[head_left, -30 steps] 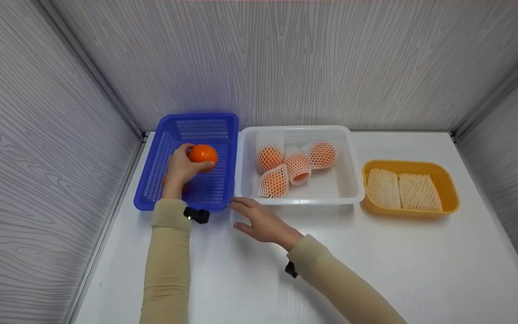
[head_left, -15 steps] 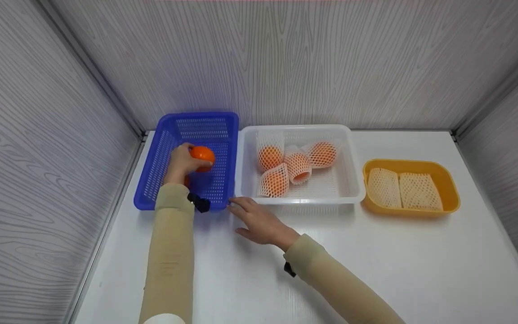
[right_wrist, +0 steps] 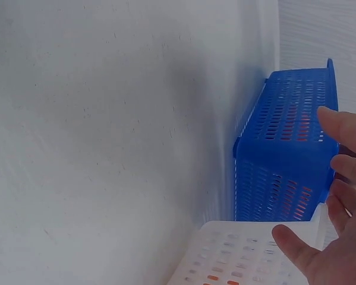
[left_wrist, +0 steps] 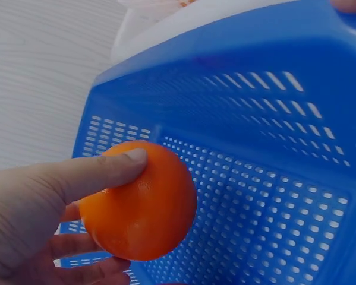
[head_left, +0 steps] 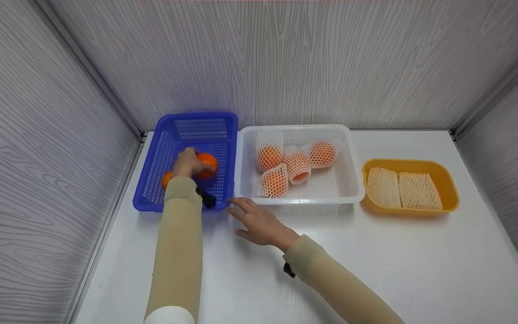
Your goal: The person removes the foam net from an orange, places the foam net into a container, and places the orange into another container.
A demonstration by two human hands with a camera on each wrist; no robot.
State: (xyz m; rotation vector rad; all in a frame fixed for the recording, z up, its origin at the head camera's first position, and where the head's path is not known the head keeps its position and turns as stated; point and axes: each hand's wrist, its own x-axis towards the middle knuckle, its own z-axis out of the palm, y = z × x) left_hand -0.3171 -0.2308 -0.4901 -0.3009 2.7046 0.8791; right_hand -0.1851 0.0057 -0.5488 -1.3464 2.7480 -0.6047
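Observation:
Inside the blue basket point(head_left: 232, 135), my left hand point(head_left: 187, 163) grips an orange point(head_left: 207, 165). The left wrist view shows the thumb laid over the top of this orange point(left_wrist: 143, 205) and the other fingers curled beneath it, with the basket's slotted floor behind. A second orange point(head_left: 166, 179) shows partly beside my left wrist; the forearm hides some of it. My right hand point(head_left: 263, 225) has its fingers spread at the basket's near right corner, the fingertips at the rim. In the right wrist view, nothing is held by the right hand point(right_wrist: 344, 225).
A white basket point(head_left: 301, 201) stands against the blue one, holding several oranges in foam net sleeves point(head_left: 274, 181). To its right is a yellow tray point(head_left: 450, 198) with flat foam nets point(head_left: 418, 191). Wood-grain walls point(head_left: 286, 63) enclose the white table point(head_left: 376, 261) at the back and sides.
My left hand, with the orange, has gone slightly lower and to the right within the blue basket, uncovering more of the second orange. The right hand has hardly moved.

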